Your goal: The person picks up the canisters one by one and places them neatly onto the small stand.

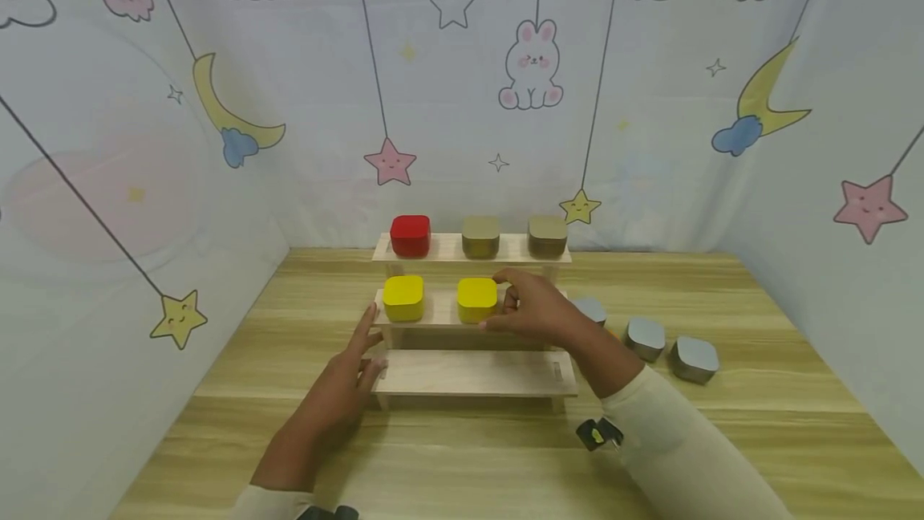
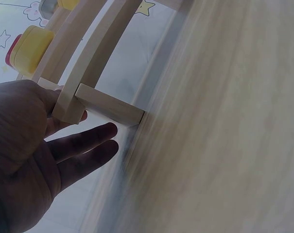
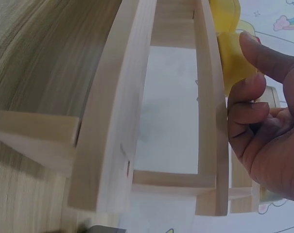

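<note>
I see the right hand (image 1: 534,307) pinching a yellow block (image 1: 477,300) by its right side, with the thumb at the front and a finger at the back. That block is near the middle of the middle shelf (image 1: 440,311). I cannot tell if it sits flat on the wood. Just to its left is another yellow block (image 1: 403,298), with a gap between them. The left hand (image 1: 342,379) holds no block. I see its fingers spread, with the pointing finger by the left end of the middle shelf. Up on the top shelf (image 1: 445,247) I see a red block (image 1: 411,236) on the left and two tan blocks (image 1: 480,237) to its right. On the table (image 1: 462,464), right of the shelves, are three grey blocks (image 1: 645,339), one partly behind the right arm.
</note>
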Tool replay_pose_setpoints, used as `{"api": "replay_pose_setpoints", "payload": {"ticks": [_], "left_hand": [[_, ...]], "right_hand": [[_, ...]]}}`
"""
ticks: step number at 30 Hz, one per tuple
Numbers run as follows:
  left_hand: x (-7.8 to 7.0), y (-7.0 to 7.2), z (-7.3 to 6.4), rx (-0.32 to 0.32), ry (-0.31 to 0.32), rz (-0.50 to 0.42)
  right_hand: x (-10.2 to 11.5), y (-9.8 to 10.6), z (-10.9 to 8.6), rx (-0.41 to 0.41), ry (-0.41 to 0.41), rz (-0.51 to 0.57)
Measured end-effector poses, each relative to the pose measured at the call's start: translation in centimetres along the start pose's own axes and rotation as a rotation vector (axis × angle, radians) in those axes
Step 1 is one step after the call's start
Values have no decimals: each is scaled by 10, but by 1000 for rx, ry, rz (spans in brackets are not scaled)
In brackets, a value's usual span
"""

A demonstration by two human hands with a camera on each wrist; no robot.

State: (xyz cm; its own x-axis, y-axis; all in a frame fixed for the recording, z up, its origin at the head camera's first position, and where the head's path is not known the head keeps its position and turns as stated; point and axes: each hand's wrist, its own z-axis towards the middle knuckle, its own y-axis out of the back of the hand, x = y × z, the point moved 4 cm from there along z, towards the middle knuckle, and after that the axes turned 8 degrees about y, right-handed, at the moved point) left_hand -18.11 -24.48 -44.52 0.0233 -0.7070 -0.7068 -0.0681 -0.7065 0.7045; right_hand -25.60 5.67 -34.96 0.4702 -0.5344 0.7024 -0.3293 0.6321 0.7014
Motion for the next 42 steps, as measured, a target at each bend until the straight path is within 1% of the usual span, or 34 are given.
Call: {"api": "replay_pose_setpoints", "payload": {"ticks": [7,13,17,22,26,31,36,39,42], "left_hand": [[-3,1,-1,3,20,10],[-2,0,-1,-4,22,10],[-2,-1,-2,-4,42,16],[-4,0,-4,0,45,19],[-3,1,-4,2,43,10],[-2,0,-3,4,29,6],[-2,0,-3,2,40,6],[-2,0,-2,6,51,-1],[-2,0,-2,8,47,3]], "right_hand": [[-7,9,-16,-32,13,-38],[-15,13,-37,-47,1,72],[-16,17,-50,-79,14,81],[-21,20,-64,-122,30,111],[-27,17,-74,-150,63,159],[-33,13,-83,-187,125,214],[-38,12,-91,-196,156,230],[-44,14,-97,-204,154,216],[-54,17,-106,-222,142,224]]}}
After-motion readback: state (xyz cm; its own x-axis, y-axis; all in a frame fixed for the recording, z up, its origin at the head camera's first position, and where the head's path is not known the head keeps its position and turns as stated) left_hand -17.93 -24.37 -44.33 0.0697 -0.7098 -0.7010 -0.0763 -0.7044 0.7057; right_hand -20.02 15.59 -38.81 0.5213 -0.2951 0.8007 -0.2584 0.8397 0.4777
